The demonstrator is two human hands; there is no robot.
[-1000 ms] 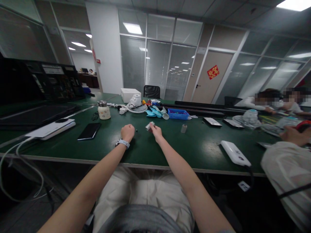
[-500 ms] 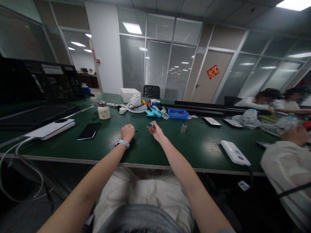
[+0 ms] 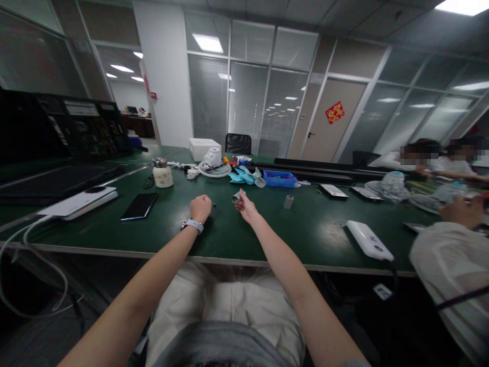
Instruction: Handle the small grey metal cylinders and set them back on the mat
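My right hand (image 3: pixel 246 209) grips a small grey metal cylinder (image 3: pixel 236 197) between thumb and fingers, just above the green table. The cylinder is tilted, with its dark end turned toward me. My left hand (image 3: pixel 200 208), with a watch on its wrist, is closed in a fist at the table; the inside of the fist is hidden. Beside its knuckles lies a tiny dark piece (image 3: pixel 214 205), too small to name. A second grey metal cylinder (image 3: pixel 289 202) stands upright on the table to the right of my right hand.
A phone (image 3: pixel 139 207) and a cream bottle (image 3: pixel 163 177) are on the left. Farther back sit a white fan part (image 3: pixel 215 168), blue fan blades (image 3: pixel 242 176) and a blue basket (image 3: pixel 280 179). A white power bank (image 3: pixel 369 240) and a co-worker's sleeve (image 3: pixel 451 260) are at right.
The metal cylinder in my right hand has turned, so more of its side shows. My left fist has stayed in place.
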